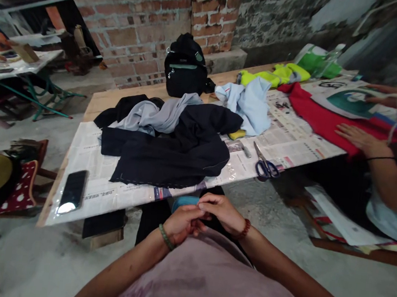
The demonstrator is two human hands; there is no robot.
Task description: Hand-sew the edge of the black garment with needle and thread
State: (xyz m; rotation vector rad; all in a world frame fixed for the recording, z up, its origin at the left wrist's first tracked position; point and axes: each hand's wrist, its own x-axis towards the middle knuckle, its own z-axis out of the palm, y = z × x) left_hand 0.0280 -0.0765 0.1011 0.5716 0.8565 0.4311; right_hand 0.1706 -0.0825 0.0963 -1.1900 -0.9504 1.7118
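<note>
Close to my body, below the table's front edge, my left hand and my right hand meet with their fingertips together. Both are closed in a pinch. Whatever is between the fingers is too small to make out. Just behind them, at my lap, shows a blue-teal item, partly hidden by the hands. On the table ahead lies a dark navy garment, with white dashed stitches along its near edge. A grey cloth is bunched up behind it.
Scissors with blue handles lie right of the garment, on the newspaper-covered table. A phone rests at the left corner. Behind are a black backpack and light-blue cloth. At right, another person irons red fabric with an iron.
</note>
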